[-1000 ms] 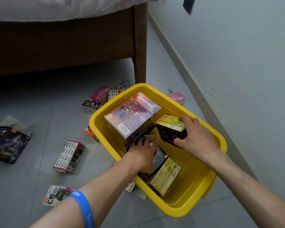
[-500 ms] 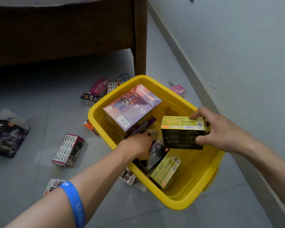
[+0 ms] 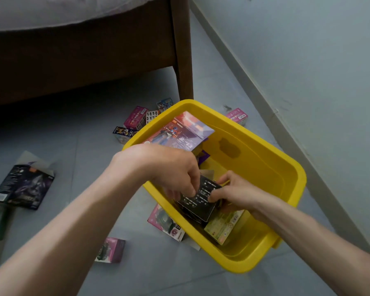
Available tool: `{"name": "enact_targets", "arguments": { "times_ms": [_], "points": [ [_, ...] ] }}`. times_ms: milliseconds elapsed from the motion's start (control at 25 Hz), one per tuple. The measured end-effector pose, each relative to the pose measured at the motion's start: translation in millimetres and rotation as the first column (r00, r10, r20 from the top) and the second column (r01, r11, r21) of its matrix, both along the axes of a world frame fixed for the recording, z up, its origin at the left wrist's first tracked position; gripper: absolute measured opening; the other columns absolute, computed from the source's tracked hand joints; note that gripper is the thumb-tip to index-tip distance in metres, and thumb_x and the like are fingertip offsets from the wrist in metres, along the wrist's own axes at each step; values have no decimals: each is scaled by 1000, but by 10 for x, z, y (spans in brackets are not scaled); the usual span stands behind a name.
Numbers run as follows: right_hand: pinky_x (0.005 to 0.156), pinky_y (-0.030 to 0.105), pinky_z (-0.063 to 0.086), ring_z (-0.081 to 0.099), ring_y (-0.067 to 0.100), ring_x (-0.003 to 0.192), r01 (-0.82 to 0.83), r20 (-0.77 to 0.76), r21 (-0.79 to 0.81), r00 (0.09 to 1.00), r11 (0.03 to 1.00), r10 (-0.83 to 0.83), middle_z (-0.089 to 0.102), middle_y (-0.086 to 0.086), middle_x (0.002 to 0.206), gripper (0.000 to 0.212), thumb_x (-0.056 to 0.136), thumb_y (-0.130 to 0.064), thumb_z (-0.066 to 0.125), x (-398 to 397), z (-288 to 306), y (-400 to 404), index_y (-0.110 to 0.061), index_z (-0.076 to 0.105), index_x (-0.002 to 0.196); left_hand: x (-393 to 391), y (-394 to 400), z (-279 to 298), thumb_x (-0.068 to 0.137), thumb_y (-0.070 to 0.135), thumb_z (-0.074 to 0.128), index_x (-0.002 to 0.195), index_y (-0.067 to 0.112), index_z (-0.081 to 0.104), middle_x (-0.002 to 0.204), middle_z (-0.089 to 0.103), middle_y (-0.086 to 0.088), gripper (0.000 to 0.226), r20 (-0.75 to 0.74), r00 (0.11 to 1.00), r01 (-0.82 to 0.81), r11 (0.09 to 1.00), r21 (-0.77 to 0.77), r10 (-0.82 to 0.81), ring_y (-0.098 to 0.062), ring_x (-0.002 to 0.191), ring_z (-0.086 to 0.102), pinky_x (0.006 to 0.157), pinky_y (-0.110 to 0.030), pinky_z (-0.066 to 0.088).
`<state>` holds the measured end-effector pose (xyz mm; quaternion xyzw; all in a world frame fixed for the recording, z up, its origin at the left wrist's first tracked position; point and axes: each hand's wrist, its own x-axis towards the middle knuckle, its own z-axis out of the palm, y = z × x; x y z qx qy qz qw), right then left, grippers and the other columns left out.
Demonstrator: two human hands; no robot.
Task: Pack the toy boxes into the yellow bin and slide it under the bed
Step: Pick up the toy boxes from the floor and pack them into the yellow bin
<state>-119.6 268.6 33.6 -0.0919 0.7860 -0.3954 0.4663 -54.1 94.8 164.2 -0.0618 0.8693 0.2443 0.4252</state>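
The yellow bin [image 3: 286, 174] stands on the grey floor just in front of the bed's wooden leg [image 3: 183, 60]. Inside it, a large red-purple toy box [image 3: 182, 133] leans at the far end and a yellow-green box [image 3: 224, 226] lies at the near end. Between them is a black box with white print [image 3: 198, 201]. My left hand [image 3: 171, 169] pinches its left edge from above. My right hand [image 3: 229, 192] grips its right side. Part of the box is hidden under both hands.
Loose toy boxes lie around the bin: pink and dark ones [image 3: 135, 118] behind it, a pink one [image 3: 237, 116] by the wall, one [image 3: 166, 224] tucked under the bin's left side, a small one [image 3: 110, 249] nearer, a large dark box [image 3: 24, 186] far left. The wall [image 3: 308, 60] runs close on the right.
My right hand has brought the black box down from above the bin into it. My left hand has come up and over and now holds that box too.
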Motion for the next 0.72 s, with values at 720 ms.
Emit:
{"name": "enact_targets", "arguments": {
  "times_ms": [720],
  "points": [
    [85, 36, 51, 52, 20, 117, -310, -699, -18, 684, 951, 210, 35, -4, 148, 80, 79, 9, 57, -31, -104, -432, -29, 34, 145, 230, -501, -107, 93, 36, 65, 111, 30, 68, 87, 66, 11, 19, -483, 865, -127, 991, 45, 132, -4, 78, 61, 67, -27, 50]
  ]
}}
